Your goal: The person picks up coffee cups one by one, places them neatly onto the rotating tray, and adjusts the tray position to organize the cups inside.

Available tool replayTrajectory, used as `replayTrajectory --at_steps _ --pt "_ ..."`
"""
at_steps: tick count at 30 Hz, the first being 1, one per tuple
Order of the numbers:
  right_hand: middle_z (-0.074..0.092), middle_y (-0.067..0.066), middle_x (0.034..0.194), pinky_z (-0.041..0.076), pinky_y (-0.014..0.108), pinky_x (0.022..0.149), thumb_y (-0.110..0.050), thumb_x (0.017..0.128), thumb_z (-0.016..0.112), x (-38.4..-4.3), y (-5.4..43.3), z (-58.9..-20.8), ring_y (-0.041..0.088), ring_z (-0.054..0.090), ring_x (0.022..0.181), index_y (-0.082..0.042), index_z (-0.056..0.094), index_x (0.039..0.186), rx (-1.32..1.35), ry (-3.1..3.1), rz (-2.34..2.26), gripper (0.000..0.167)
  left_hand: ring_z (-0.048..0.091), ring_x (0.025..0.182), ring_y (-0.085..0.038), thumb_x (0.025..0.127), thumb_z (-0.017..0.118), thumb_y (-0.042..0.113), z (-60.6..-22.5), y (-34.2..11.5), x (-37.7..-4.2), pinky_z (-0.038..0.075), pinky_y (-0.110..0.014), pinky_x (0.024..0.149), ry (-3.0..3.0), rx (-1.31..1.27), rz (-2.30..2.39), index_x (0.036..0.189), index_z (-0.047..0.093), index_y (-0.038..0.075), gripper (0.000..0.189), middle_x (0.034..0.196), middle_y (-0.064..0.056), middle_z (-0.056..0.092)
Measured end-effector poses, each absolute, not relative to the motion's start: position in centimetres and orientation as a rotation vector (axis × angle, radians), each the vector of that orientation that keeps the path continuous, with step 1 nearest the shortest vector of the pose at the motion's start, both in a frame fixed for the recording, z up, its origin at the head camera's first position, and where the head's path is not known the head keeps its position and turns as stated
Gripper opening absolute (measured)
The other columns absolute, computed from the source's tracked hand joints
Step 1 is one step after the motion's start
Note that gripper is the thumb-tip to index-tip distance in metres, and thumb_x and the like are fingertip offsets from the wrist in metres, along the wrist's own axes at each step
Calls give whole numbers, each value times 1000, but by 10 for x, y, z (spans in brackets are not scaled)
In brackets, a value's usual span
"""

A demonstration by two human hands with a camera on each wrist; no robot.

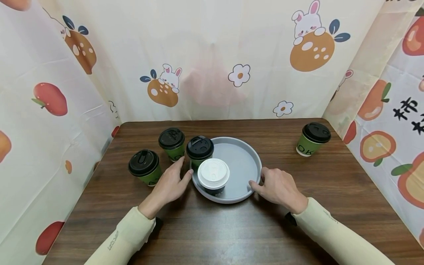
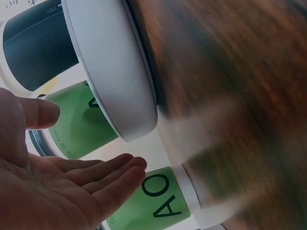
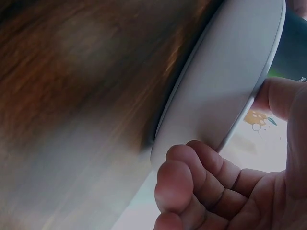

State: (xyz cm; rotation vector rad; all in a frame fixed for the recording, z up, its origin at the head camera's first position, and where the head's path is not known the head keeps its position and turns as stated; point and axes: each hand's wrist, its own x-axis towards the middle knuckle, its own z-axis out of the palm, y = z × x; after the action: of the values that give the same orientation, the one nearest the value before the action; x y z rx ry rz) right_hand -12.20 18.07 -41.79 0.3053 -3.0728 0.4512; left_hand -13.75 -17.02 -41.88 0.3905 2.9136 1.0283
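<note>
A round grey tray sits on the table. Toward its left side stand a cup with a white lid and dark body and a green cup with a black lid. My right hand grips the tray's right rim, thumb over the edge and fingers curled against the outer wall. Beside the left rim is my left hand, its fingers fairly straight and holding nothing. Two more black-lidded green cups, a nearer one and a farther one, stand left of the tray, close to that hand.
Another black-lidded green cup stands alone at the back right of the brown wooden table. Printed curtains hang behind the table and along both sides.
</note>
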Motion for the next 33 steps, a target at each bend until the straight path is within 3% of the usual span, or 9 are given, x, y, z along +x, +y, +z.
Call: replayTrajectory --at_steps 22,33 --pt "46 -7 53 32 32 41 -59 85 73 -110 173 -420 13 44 46 -19 52 63 329 -3005 403 51 47 138 -43 106 54 28 -418 -163 -149 41 -57 110 2909 357 969 154 35 -9 63 152 -29 46" --pt "45 -7 53 31 32 42 -60 97 58 -106 171 -419 12 42 47 -21 49 60 355 -3009 426 55 42 143 -40 107 49 26 -419 -161 -155 38 -54 114 2859 352 922 155 33 -9 62 156 -26 41"
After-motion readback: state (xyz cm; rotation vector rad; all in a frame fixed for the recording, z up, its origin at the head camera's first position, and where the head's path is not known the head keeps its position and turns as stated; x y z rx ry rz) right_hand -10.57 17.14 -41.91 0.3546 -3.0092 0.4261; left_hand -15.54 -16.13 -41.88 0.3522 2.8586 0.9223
